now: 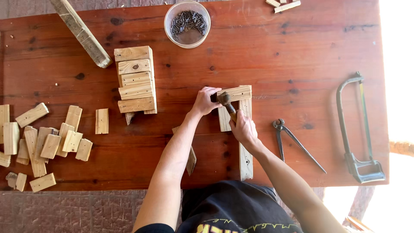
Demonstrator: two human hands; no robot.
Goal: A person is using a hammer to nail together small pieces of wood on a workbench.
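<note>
My right hand (pixel 243 128) grips the wooden handle of a hammer (pixel 226 102), whose metal head rests on a short wooden crosspiece (pixel 238 92). That piece lies across the top of a long wooden slat (pixel 246 159) and a shorter slat (pixel 224 120) on the red-brown table. My left hand (pixel 205 100) presses on the left end of the crosspiece beside the hammer head, fingers curled. Whether a nail is pinched there is hidden.
A clear tub of nails (pixel 187 23) stands at the back. A stack of wood blocks (pixel 136 80) and a long beam (pixel 82 32) lie left of it. Several loose blocks (pixel 47 144) cover the left side. Pincers (pixel 295 143) and a hacksaw (pixel 355 129) lie right.
</note>
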